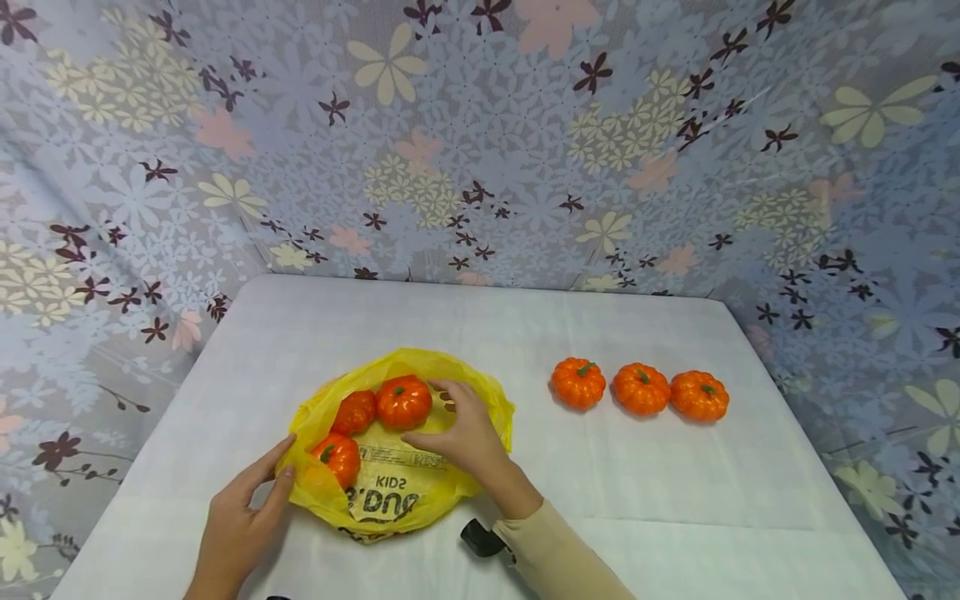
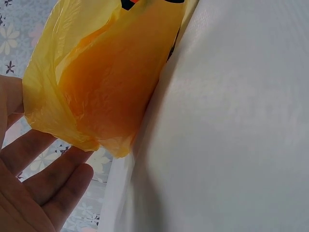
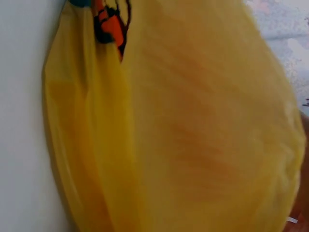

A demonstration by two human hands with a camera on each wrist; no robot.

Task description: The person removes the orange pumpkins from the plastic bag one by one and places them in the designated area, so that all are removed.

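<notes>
A yellow plastic bag (image 1: 397,521) lies on the table with its mouth spread wide and dark print inside. Three small orange pumpkins are in it: one at the back (image 1: 403,402), one beside it to the left (image 1: 354,412), and one near the left rim (image 1: 337,460). My left hand (image 1: 243,517) pinches the bag's left rim between thumb and forefinger; its other fingers stand loose in the left wrist view. Inside the bag, my right hand (image 1: 468,433) reaches in from the right, thumb and fingers apart, close beside the back pumpkin. Bag plastic hides most of it in the right wrist view.
Three more small pumpkins stand in a row on the right of the white-covered table (image 1: 637,483): a left one (image 1: 578,383), a middle one (image 1: 641,389) and a right one (image 1: 699,397). A flowered cloth (image 1: 480,150) hangs behind the table and along its sides.
</notes>
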